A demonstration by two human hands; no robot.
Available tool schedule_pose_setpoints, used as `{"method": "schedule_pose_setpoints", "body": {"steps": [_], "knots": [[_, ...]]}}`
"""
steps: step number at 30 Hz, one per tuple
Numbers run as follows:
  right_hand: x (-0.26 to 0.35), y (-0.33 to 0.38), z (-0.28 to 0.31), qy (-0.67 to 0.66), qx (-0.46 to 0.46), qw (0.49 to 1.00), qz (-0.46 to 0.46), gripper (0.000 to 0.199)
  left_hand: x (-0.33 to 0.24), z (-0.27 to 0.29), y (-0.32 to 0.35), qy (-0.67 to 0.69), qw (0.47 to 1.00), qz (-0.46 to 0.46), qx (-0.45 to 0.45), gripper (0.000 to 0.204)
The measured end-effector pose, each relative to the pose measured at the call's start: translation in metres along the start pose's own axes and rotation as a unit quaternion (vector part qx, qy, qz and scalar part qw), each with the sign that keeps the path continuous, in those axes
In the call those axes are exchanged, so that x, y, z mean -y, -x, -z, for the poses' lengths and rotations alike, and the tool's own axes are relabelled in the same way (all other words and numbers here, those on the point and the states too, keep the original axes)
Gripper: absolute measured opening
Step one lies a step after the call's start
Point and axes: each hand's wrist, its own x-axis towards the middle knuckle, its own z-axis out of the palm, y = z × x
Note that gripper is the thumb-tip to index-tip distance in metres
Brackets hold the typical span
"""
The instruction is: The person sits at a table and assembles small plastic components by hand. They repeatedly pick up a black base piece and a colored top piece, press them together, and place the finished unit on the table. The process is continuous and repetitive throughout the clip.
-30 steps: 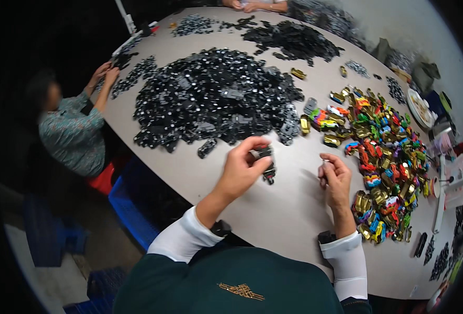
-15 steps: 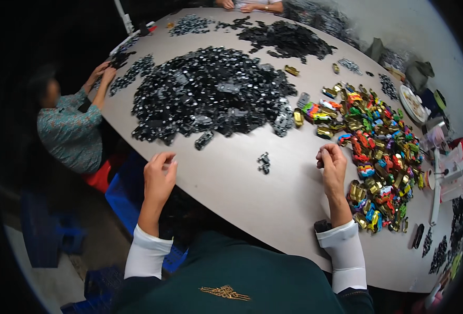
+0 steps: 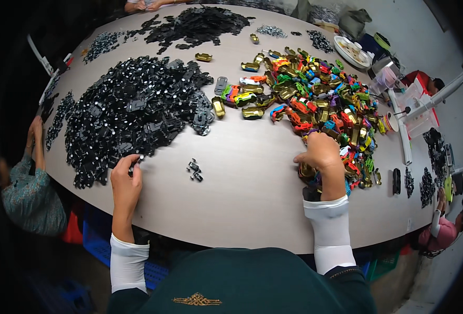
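Black plastic parts lie in a big heap toward the left edge of the table, and the left hand pinches one piece at the near rim of this heap. The right hand, fingers curled closed, rests on the coloured toy car shells at the right edge. One small assembled piece lies between them; both heaps look nearly untouched. Half a second ago the left hand hung off the near edge, holding nothing.

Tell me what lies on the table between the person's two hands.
In the head view, between the left hand and the right hand, a small black part lies alone on the bare table.
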Motion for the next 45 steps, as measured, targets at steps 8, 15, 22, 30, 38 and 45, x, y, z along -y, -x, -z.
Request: {"method": "schedule_pose_setpoints", "body": {"steps": [8, 15, 22, 30, 38, 45], "knots": [[0.016, -0.014, -0.014, -0.269, -0.009, 0.952, 0.150, 0.032, -0.078, -0.050, -0.017, 0.408, 0.875, 0.096, 0.241, 0.029], [0.063, -0.007, -0.030, -0.600, 0.013, 0.759, 0.253, 0.021, -0.138, -0.096, -0.022, 0.425, 0.814, 0.126, 0.377, 0.028], [0.067, -0.011, -0.040, -0.618, -0.023, 0.739, 0.267, 0.021, -0.134, -0.121, -0.022, 0.532, 0.710, 0.254, 0.386, 0.021], [0.054, -0.027, -0.057, -0.328, -0.171, 0.911, 0.185, 0.028, -0.126, -0.127, -0.025, 0.533, 0.726, 0.262, 0.346, 0.021], [0.068, -0.010, -0.038, -0.586, 0.020, 0.765, 0.268, 0.011, -0.125, -0.127, -0.022, 0.535, 0.736, 0.232, 0.343, 0.021], [0.052, -0.030, -0.046, -0.510, -0.074, 0.843, 0.153, 0.013, -0.123, -0.126, -0.025, 0.463, 0.781, 0.219, 0.357, 0.025]]}}
